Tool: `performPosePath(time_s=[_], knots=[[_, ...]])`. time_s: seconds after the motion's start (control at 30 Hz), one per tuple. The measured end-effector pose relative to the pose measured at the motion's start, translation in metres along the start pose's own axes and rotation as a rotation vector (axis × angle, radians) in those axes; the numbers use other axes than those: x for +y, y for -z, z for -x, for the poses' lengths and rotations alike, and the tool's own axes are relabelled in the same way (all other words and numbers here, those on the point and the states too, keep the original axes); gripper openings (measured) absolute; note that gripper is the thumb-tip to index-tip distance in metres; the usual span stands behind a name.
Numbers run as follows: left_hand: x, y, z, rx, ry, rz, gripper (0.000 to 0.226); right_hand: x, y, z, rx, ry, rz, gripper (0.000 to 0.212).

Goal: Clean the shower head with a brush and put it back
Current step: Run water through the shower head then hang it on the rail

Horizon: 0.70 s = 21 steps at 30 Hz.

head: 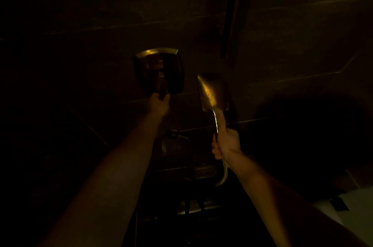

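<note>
Dark tiled wall (pixel 282 49) fills nearly everything ahead of us, its joints only faint lines in the dim light. A square metal wall plate (pixel 159 71) with a lever handle is mounted on it, catching a yellow glint along its upper edge. A dark vertical bar (pixel 234 10) runs up the wall to the upper right. Lower down, between our forearms, we can make out a rounded glassy shape (pixel 173 144) and some fittings below it, too dim to name. A pale surface (pixel 355 206) shows at the lower right edge.

Our left hand (pixel 159 105) reaches up to the wall plate, fingers curled shut around the lower end of its lever. Our right hand (pixel 227 142) is closed in a fist around the handle of the shower head (pixel 213 91), thumb laid up along the stem. The shower head is off the wall, held upright in the air just right of the plate and apart from it, its flat rectangular face tilted toward the light. Its hose (pixel 223 176) curves out beneath our fist.

We cannot see a brush in this gloom.
</note>
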<state>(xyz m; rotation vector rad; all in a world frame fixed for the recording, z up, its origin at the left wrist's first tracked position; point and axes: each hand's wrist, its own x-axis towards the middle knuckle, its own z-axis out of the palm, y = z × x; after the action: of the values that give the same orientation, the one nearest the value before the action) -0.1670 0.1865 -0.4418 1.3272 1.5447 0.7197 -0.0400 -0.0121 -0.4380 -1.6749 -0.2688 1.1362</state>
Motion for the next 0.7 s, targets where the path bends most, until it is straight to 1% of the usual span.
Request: performPosePath(time_s=[0.1, 0.23, 0.33, 0.4, 0.47, 0.57, 0.63, 0.7], knots=[[0.001, 0.0, 0.005, 0.01, -0.008, 0.003, 0.041, 0.003, 0.004, -0.001, -0.015, 0.003, -0.01, 0.064], [-0.006, -0.004, 0.024, -0.027, -0.016, 0.056, 0.049, 0.011, 0.018, 0.002, -0.061, 0.014, -0.036, 0.065], [-0.012, -0.007, 0.049, -0.023, -0.021, 0.064, 0.046, 0.021, 0.035, 0.008, -0.08, -0.01, -0.028, 0.065], [-0.015, -0.008, 0.07, -0.001, -0.009, 0.053, 0.037, 0.027, 0.048, 0.014, -0.097, -0.019, -0.022, 0.066], [-0.017, -0.01, 0.096, 0.004, 0.018, 0.054, 0.016, 0.031, 0.062, 0.021, -0.118, -0.039, -0.028, 0.066], [-0.02, -0.026, 0.151, -0.098, 0.102, 0.144, 0.023, 0.035, 0.081, 0.034, -0.154, -0.052, -0.018, 0.066], [-0.027, -0.045, 0.193, -0.208, 0.15, 0.189, 0.017, 0.034, 0.091, 0.044, -0.175, -0.059, -0.012, 0.065], [-0.036, -0.067, 0.231, -0.302, 0.186, 0.202, 0.018, 0.031, 0.099, 0.052, -0.199, -0.059, -0.016, 0.065]])
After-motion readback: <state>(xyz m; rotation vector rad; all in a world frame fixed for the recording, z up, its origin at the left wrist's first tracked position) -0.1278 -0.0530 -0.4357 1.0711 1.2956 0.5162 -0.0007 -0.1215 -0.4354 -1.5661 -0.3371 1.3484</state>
